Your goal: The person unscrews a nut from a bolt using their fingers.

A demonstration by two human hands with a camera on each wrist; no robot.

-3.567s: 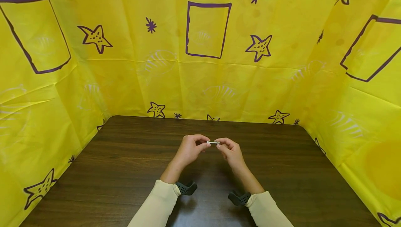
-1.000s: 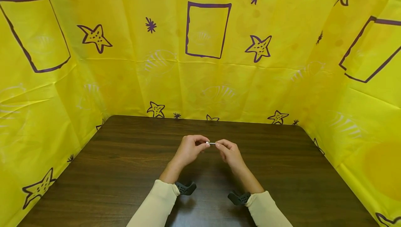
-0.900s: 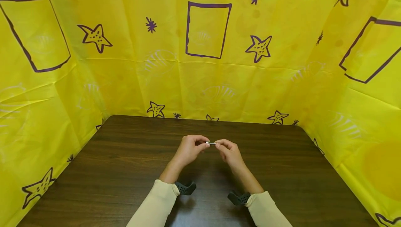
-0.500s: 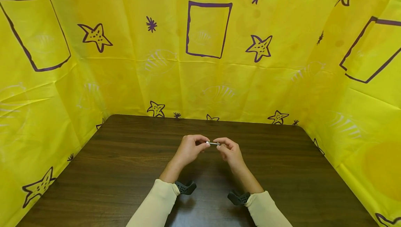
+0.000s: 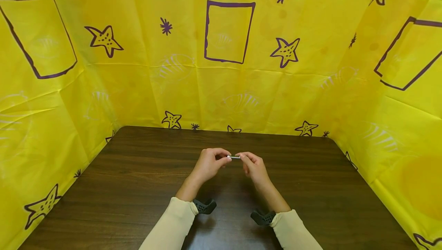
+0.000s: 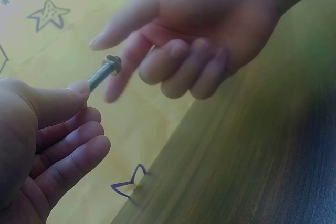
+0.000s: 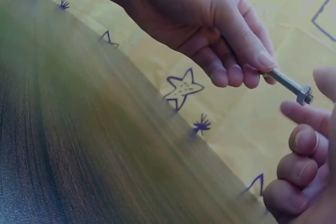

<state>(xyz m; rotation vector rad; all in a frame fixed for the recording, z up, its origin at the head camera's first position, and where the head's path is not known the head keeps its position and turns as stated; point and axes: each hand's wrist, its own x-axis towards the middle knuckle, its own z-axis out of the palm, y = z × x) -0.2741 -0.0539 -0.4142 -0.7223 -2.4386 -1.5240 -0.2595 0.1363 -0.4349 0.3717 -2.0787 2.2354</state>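
My left hand point(image 5: 208, 165) pinches a small silver bolt point(image 5: 234, 157) between thumb and index finger, over the far half of the table. Its fingertips cover the bolt's near end. In the left wrist view a nut point(image 6: 116, 65) sits on the threads close to the free tip. My right hand point(image 5: 255, 168) is beside that tip. As the right wrist view shows, its thumb point(image 7: 326, 81) and index finger point(image 7: 300, 113) are spread on either side of the nut, apart from it, with the other fingers curled.
Under both hands lies a dark wood-grain table point(image 5: 138, 188). A yellow cloth point(image 5: 138, 89) with purple starfish drawings surrounds its back and sides. Each wrist bears a dark strap mount, the left mount point(image 5: 205, 206) and the right mount point(image 5: 263, 217).
The right thumb and index finger closed over the bolt's nut end about a second ago, then parted. Now the thumb has shifted slightly upward. My left hand holds the bolt nearly still.
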